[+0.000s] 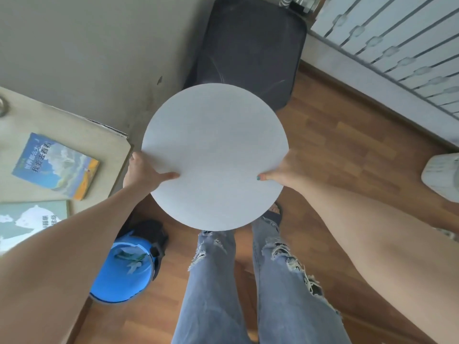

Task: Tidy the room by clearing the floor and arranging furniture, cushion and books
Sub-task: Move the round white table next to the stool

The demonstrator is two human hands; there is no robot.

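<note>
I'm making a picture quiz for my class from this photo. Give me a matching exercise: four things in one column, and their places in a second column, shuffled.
Things:
1. round white table
2. blue bin
3. blue and orange book
4. black suitcase

Places:
A. lying on the desk
B. on the floor by the person's left leg
C. against the wall, ahead of the person
D. gripped at its edge by the left hand and right hand

Pairs: 1-D, 2-B, 3-A, 4-C
</note>
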